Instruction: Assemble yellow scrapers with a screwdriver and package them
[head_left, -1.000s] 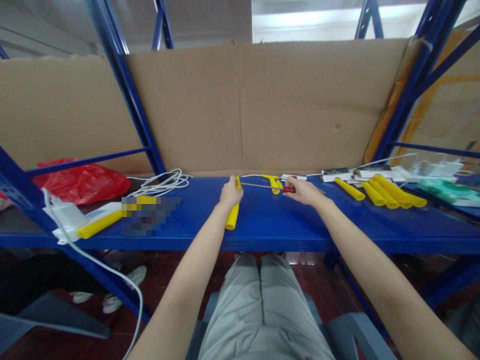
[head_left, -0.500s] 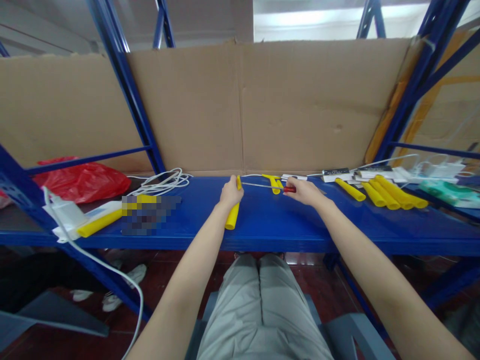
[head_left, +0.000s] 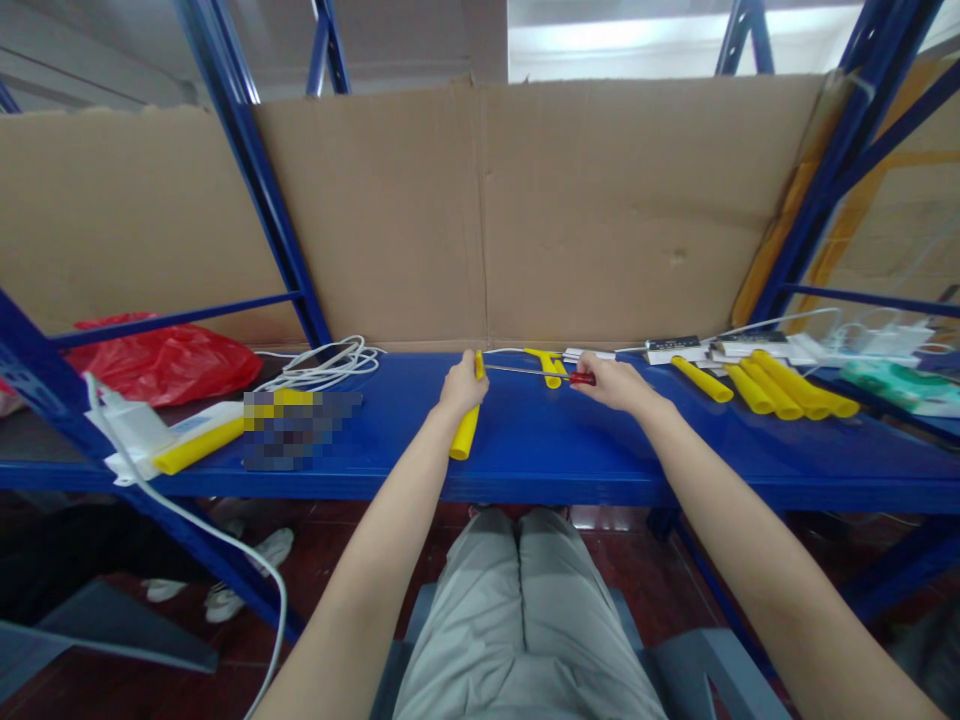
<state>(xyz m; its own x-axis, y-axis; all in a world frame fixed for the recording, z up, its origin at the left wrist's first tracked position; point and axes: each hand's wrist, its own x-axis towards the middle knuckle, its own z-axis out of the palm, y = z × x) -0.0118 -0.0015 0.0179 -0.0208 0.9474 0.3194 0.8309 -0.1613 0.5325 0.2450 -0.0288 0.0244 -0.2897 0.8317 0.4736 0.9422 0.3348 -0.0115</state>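
My left hand (head_left: 460, 386) is wrapped round a yellow tubular handle (head_left: 465, 436), whose lower end sticks out below the fist toward the shelf's front edge. In my right hand (head_left: 613, 382) is a screwdriver (head_left: 582, 379) with a red grip. Its long thin metal shaft runs left to the upper end of the yellow handle. Whether the tip touches a screw there is too small to tell. Behind the shaft lies a yellow T-shaped piece (head_left: 550, 366), partly covered by the screwdriver.
Several yellow handles (head_left: 780, 388) lie at the right beside white power-strip-like blocks (head_left: 675, 351). Coiled white cable (head_left: 330, 362) and a red plastic bag (head_left: 172, 362) are at the left. Blue uprights (head_left: 270, 200) flank the blue shelf (head_left: 390, 430), with cardboard (head_left: 600, 210) behind it.
My right hand and the screwdriver have shifted very slightly to the right. My left hand and the yellow handle stay in place.
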